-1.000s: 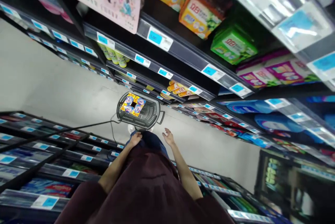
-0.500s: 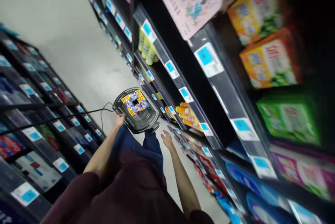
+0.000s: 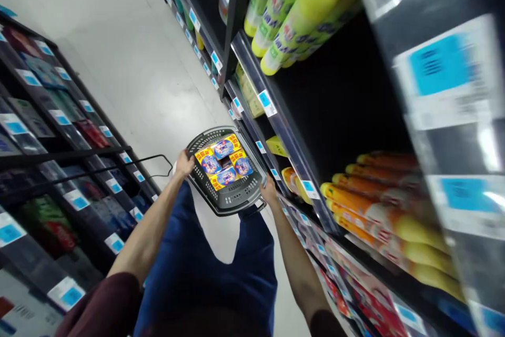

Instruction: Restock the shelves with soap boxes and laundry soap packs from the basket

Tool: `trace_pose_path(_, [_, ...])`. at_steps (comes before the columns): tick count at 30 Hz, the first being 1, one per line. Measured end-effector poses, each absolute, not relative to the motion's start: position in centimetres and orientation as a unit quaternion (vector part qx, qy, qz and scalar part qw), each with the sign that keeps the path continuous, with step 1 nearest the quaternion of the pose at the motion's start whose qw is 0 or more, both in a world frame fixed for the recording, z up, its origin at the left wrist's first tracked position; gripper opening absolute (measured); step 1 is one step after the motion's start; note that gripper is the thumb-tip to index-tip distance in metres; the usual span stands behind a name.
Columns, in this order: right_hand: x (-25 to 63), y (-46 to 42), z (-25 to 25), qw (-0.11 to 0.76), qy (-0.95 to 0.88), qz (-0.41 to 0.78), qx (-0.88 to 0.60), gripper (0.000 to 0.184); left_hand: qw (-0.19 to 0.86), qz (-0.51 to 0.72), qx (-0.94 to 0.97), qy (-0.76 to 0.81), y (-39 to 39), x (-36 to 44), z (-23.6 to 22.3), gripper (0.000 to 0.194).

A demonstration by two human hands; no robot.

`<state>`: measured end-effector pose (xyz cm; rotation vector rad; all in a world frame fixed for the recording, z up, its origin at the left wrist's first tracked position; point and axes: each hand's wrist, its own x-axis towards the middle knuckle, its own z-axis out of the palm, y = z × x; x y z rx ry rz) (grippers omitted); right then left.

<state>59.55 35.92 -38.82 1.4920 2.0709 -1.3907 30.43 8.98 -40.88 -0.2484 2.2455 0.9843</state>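
A dark grey plastic shopping basket [image 3: 205, 190] is held low in front of my legs. Inside it lie several yellow and blue OMO boxes [image 3: 226, 175], arranged in a ring around a dark gap. My left hand [image 3: 184, 163] grips the basket's left rim, thumb over the edge. On the opposite side, my right hand [image 3: 269, 190] is closed on the right rim, close to the near corner; its fingertips are partly hidden behind the rim.
At right, a tall shelf holds yellow-green bottles [image 3: 294, 13] and orange bottles [image 3: 382, 216], with price labels [image 3: 310, 188] along its edges. Another stocked shelf [image 3: 63, 116] stands at left. Pale floor [image 3: 130, 79] runs between them. A thin black cable [image 3: 118, 162] extends left of the basket.
My right hand, apart from the basket before, now holds its right rim. The view has moved along the aisle, bringing the yellow-green and orange bottles closer. My left hand still holds the basket.
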Motion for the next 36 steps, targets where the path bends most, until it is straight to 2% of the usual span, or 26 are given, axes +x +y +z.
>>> trace_pose_path(6, [57.8,36.5,-46.4,0.146,0.818,-0.347,0.435,0.070,0.388,0.263,0.044,0.882,7.3,26.2,-47.6,0.064])
trace_pose_path(10, [57.3,37.3,-48.4,0.152,0.858,-0.268,0.410,0.063,0.415,0.139,0.134,0.889,8.3,24.7,-50.7,0.068])
trace_pose_path(13, [56.8,38.0,-49.8,0.165,0.865,-0.251,0.402,0.056,0.389,0.114,0.192,0.894,9.6,24.0,-51.8,0.064])
trace_pose_path(20, [56.2,39.6,-51.9,0.204,0.853,-0.238,0.417,0.044,0.391,0.005,0.263,0.882,10.7,22.9,-51.9,0.044])
trace_pose_path(31, [57.2,39.0,-50.0,0.342,0.831,-0.262,0.352,0.031,0.413,-0.067,0.302,0.857,12.6,21.7,-49.9,0.043])
trace_pose_path(36, [59.4,37.2,-49.7,0.398,0.797,-0.284,0.355,0.040,0.408,-0.091,0.370,0.830,13.2,21.5,-49.5,0.045])
